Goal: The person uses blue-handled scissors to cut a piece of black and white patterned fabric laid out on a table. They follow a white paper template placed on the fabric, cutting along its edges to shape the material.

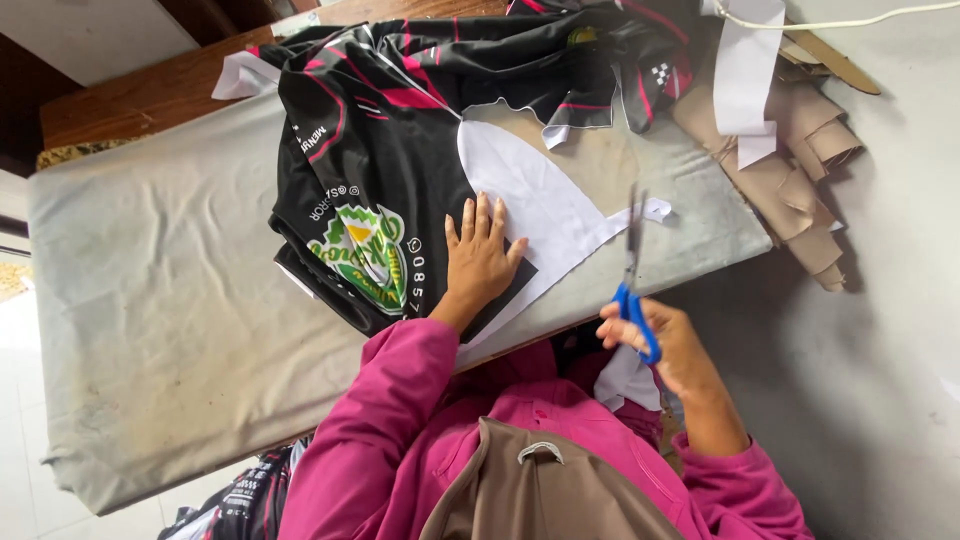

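Pink sleeves [400, 420] over a grey cloth-covered table [150, 300], grey floor [880, 350].

A work table [160, 300] covered in stained grey cloth fills most of the view. Beyond its far edge runs a brown wooden surface [150, 95]. A pale grey wall [900, 300] stands along the right, with folded brown paper pieces [800, 170] leaning against it. Light floor tiles [20, 400] show at the left.
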